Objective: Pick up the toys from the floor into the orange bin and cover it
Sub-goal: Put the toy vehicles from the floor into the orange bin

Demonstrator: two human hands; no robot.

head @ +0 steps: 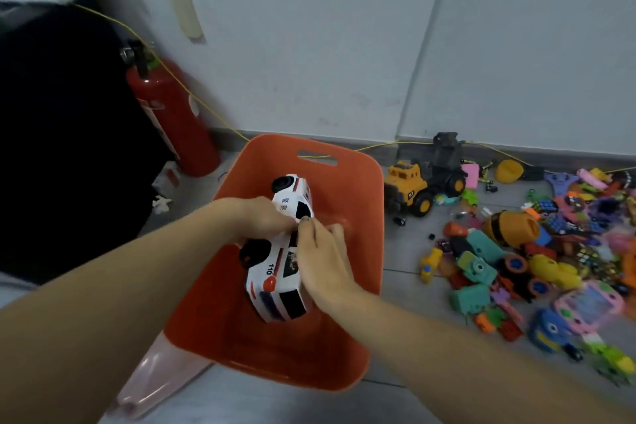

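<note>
White police car (275, 265) held over the orange bin (358, 182), grasped at its middle by the left hand (265, 218) and right hand (321, 258), toy pile (537, 251) spread on the floor at three o'clock, yellow truck (409, 188) just beside the bin, fire extinguisher (175, 113) stood at eleven o'clock.

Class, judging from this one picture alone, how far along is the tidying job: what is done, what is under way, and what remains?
Done: little; the orange bin looks otherwise empty. Under way: the left hand and right hand hold two white toy police cars over the bin. Left: the yellow toy truck and the big pile of toys lie on the floor, and the bin is uncovered; a pinkish lid seems to lie beside it.
</note>
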